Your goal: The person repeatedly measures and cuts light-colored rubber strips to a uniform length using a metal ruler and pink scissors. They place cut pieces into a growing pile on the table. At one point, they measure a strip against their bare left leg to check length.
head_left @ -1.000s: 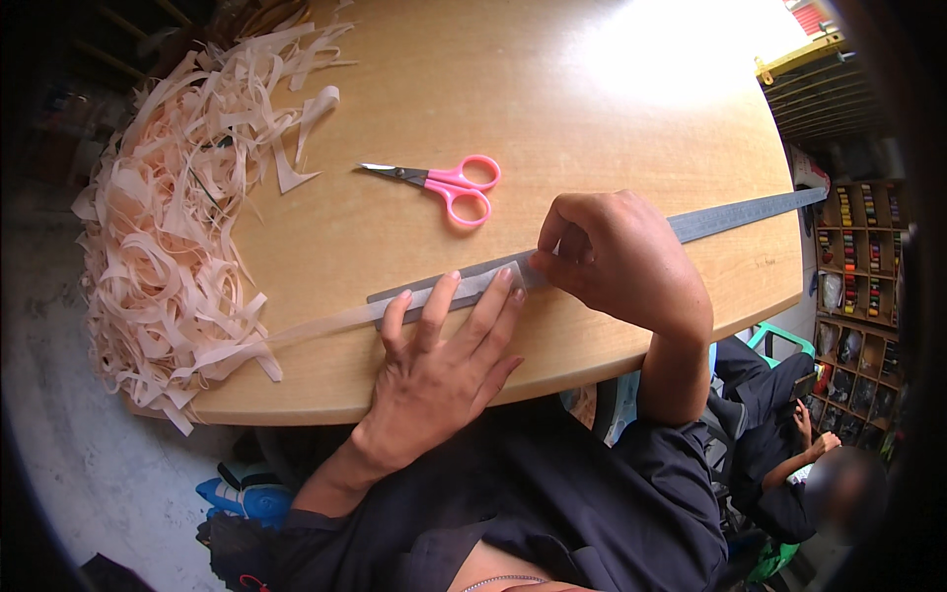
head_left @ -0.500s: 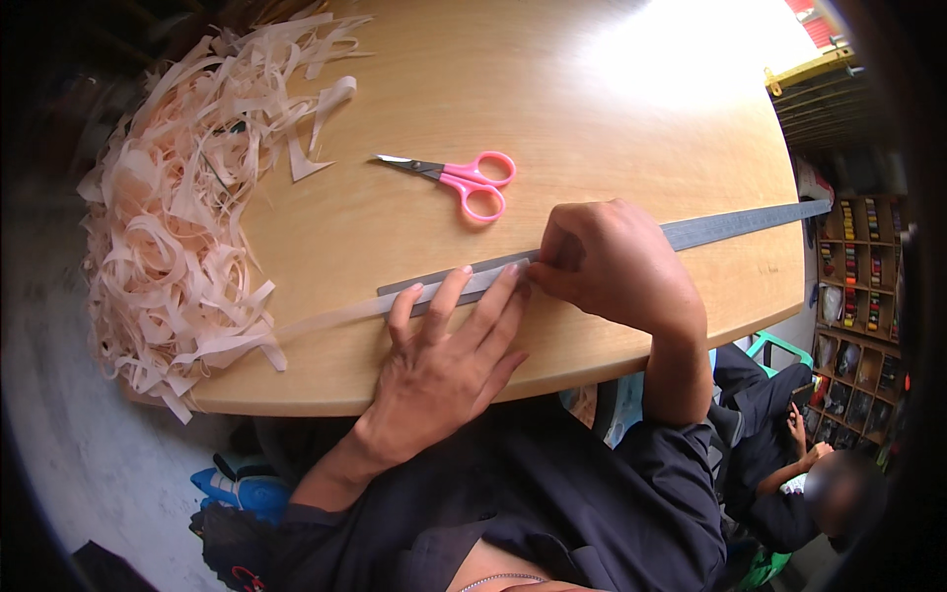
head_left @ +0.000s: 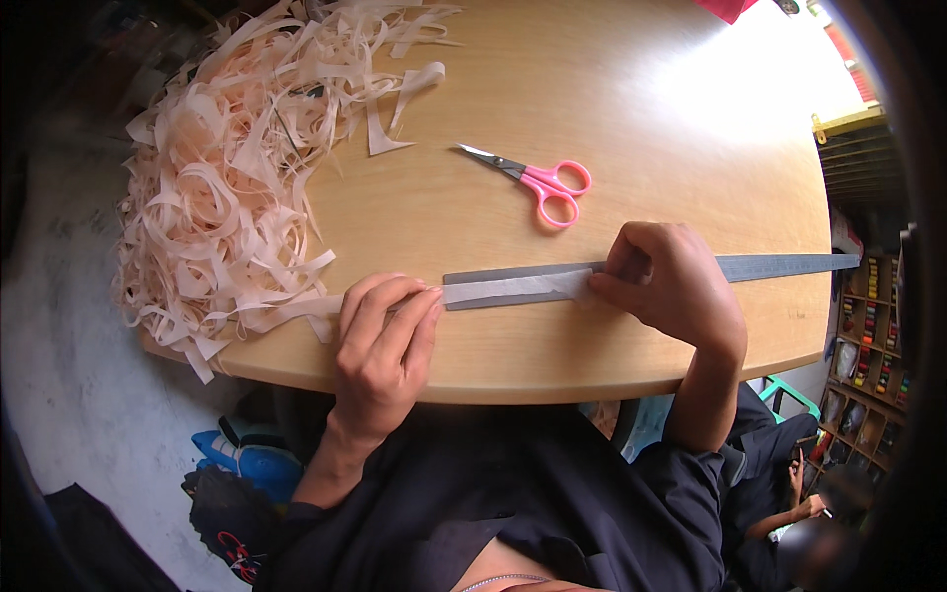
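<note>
Pale strip (head_left: 521,288) lies along the ruler (head_left: 789,267) on the surface (head_left: 444,222). Left hand (head_left: 383,345): grip pinched closed on strip, at ruler's left end. Right hand (head_left: 676,286): grip pinched on strip's right end; cannot tell whether ruler too. Scissors (head_left: 541,184) beyond, apart. Pile (head_left: 222,187) at left.

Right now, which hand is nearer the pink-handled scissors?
Right: the right hand is just below and right of the pink-handled scissors in view; the left hand is farther, lower left.
</note>
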`<state>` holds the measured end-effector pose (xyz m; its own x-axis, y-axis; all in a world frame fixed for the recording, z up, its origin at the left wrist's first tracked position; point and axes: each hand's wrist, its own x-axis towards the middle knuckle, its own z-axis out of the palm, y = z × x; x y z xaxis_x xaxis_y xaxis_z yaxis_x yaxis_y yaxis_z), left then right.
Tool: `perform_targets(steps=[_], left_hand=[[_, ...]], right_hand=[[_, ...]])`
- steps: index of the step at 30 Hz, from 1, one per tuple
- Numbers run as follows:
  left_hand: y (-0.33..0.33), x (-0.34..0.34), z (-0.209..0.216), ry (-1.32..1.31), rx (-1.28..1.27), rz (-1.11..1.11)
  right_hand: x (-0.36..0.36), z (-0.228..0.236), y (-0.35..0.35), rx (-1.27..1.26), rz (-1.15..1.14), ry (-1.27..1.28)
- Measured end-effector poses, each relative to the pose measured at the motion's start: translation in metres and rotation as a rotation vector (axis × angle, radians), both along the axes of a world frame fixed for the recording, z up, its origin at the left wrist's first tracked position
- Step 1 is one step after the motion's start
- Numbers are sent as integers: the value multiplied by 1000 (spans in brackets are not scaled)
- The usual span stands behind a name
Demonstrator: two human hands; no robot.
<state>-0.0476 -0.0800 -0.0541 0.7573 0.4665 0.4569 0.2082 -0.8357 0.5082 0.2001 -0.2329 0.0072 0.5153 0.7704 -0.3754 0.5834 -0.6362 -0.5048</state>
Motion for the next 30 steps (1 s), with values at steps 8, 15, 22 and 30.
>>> perform_targets(steps=[8,15,22,30], left_hand=[[1,3,2,2,-43,27],[6,3,1,11,-34,-2],[10,2,-2,-10,-25,-12],[9,3,-1,23,3,-12]], right_hand=[[2,-2,-1,22,14,21],[1,0,-1,-3,-11,46],[1,2,1,-13,-11,54],[2,0,-2,1,-5,65]])
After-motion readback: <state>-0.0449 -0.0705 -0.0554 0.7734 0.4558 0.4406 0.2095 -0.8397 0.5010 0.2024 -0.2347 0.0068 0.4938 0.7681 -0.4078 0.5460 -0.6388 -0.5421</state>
